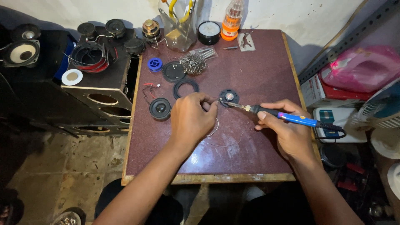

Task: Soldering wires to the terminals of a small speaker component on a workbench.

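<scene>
Soldering at mid-table
Right hand [287,129] grips soldering iron [287,117], tip on small speaker [228,97]; left hand [192,118] pinches solder wire [214,127] beside it.

Soldering at your small table [258,71]

Your right hand [289,129] holds the blue soldering iron [287,117], tip at the small speaker [228,97]; your left hand [192,118] pinches solder wire [214,127].

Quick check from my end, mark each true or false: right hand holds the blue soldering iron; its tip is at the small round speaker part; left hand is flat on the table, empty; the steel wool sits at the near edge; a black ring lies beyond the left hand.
1. The right hand holds the blue soldering iron. True.
2. Its tip is at the small round speaker part. True.
3. The left hand lies flat and empty. False: it is curled, pinching thin solder wire.
4. The steel wool sits at the near edge. False: it lies toward the far edge.
5. A black ring lies beyond the left hand. True.
</scene>
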